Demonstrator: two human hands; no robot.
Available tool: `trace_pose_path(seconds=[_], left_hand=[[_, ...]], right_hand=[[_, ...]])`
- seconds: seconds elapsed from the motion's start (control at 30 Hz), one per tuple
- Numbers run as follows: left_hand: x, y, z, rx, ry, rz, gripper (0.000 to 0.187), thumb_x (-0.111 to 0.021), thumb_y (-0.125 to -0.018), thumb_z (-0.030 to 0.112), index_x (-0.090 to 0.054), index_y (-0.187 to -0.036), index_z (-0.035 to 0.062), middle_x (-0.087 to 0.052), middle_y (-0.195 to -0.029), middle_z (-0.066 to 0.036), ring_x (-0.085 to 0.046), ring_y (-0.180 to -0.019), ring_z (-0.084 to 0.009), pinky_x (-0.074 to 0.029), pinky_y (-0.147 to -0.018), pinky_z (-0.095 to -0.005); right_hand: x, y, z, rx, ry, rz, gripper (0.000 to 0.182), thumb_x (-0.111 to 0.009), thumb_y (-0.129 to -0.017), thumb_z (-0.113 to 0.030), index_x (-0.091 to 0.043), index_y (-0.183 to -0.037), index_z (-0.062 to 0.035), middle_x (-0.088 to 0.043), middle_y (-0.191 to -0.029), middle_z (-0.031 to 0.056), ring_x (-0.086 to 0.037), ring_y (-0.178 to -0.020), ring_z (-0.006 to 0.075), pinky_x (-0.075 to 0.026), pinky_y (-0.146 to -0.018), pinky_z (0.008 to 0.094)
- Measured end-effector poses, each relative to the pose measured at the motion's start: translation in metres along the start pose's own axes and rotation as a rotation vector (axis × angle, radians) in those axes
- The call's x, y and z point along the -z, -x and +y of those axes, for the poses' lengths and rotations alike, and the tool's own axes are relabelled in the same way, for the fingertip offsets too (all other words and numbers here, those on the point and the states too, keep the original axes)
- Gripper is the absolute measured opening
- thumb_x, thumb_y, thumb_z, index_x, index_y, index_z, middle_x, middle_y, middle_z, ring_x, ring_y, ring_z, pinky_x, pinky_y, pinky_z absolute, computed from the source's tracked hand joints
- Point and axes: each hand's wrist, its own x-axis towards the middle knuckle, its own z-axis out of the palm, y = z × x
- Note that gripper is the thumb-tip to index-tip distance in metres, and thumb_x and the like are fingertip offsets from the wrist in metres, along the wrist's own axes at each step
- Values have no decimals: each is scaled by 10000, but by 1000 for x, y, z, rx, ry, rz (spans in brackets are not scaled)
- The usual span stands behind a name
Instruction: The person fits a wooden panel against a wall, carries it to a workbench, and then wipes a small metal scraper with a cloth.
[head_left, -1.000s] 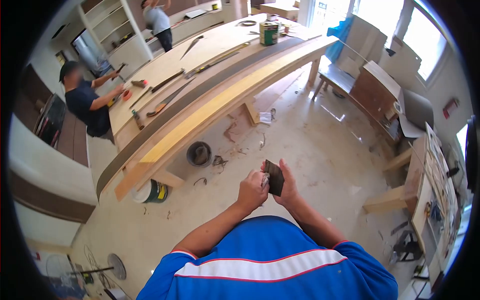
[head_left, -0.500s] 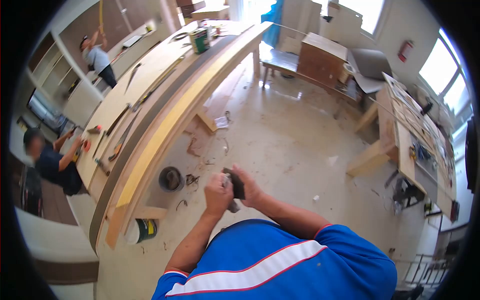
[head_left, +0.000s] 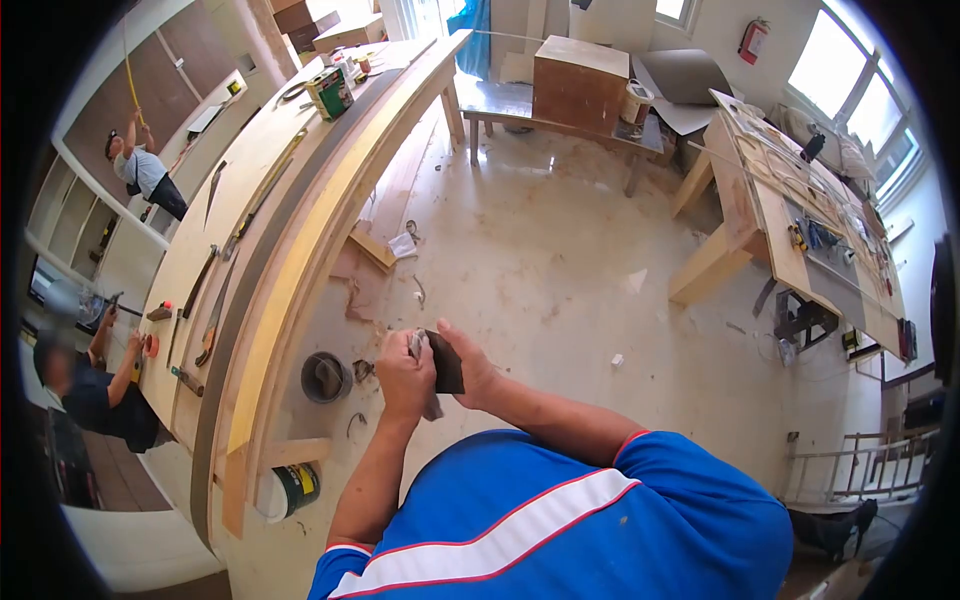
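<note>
I hold a small dark flat piece [head_left: 447, 363] in front of my chest with my right hand [head_left: 472, 372] gripping its right edge. My left hand [head_left: 404, 376] is closed around a small pale grey object [head_left: 418, 347] pressed against the dark piece's left side; what that object is I cannot tell. Both hands touch each other above my blue shirt with its white stripe.
A long curved wooden workbench [head_left: 290, 200] with saws, clamps and a can [head_left: 328, 92] runs along my left. A bucket [head_left: 326, 377] and a paint can [head_left: 293, 487] stand on the floor beneath it. One person [head_left: 95, 395] works at the bench, another [head_left: 145, 172] farther off. A second bench [head_left: 800, 230] stands right.
My view has swung to the right, so the bench slid left in the frame. My hands stayed together on the dark piece and came closer to my chest.
</note>
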Motion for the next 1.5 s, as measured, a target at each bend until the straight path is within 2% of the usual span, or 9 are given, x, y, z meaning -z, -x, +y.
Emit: trace_pose_path(seconds=[0.27,0.57,0.8,0.93,0.97,1.07,1.1,1.3,1.5], left_hand=[[-6,47,1,66,20,-223,91,-701,-816,58,-647,-875,15,-633,-810,-168,-626,-728,-350,-493,-670,-427],[-8,13,4,0,-1,-108,101,-682,-826,103,-629,-838,18,-603,-760,-184,-605,-710,-387,-486,-655,-453],[-13,64,-10,153,56,-461,106,-688,-800,120,-635,-791,29,-631,-763,-197,-624,-721,-389,-491,-646,-457],[3,43,8,260,149,-272,78,-691,-822,72,-662,-837,1,-642,-678,-134,-631,-616,-242,-504,-601,-369],[7,36,16,406,277,-255,95,-696,-846,42,-663,-922,-6,-646,-708,-68,-620,-658,-135,-503,-605,-295],[0,30,34,375,515,-197,150,-703,-857,34,-642,-990,-3,-654,-765,-42,-612,-694,-96,-500,-603,-265],[-1,31,48,365,578,-268,189,-693,-858,26,-626,-1033,0,-659,-858,-73,-631,-760,-152,-515,-680,-293],[-39,48,50,-168,367,-373,199,-634,-832,-24,-626,-1029,1,-627,-958,-152,-632,-892,-293,-500,-809,-372],[-49,75,53,-126,355,-509,193,-618,-821,-8,-652,-1010,2,-646,-929,-185,-640,-850,-345,-511,-767,-407]], right_hand=[[5,1,-32,130,-54,245,431,-608,-906,-509,-650,-955,-83,-659,-829,64,-635,-773,178,-517,-759,314],[5,1,-19,156,-81,182,450,-559,-920,-491,-648,-1010,-60,-673,-900,92,-654,-848,229,-532,-795,373],[18,0,-45,193,-172,169,418,-576,-907,-496,-644,-985,-91,-661,-880,80,-650,-841,202,-544,-739,451],[13,9,-45,311,-50,231,428,-600,-912,-518,-641,-1004,-102,-658,-899,51,-646,-851,174,-547,-748,404],[15,13,-41,337,-13,254,432,-607,-914,-524,-640,-1011,-104,-658,-907,43,-645,-854,166,-547,-753,389],[20,31,-20,324,23,324,425,-629,-912,-549,-619,-974,-128,-612,-849,0,-606,-762,129,-518,-652,314],[35,30,-7,352,30,256,447,-622,-927,-522,-626,-1054,-93,-640,-960,35,-626,-867,140,-522,-777,317],[27,76,-16,488,-21,283,433,-619,-939,-497,-617,-1036,-75,-630,-904,35,-613,-831,139,-513,-761,308],[47,118,1,614,-88,439,411,-612,-950,-476,-621,-1057,-80,-643,-904,43,-631,-838,151,-528,-760,315]])
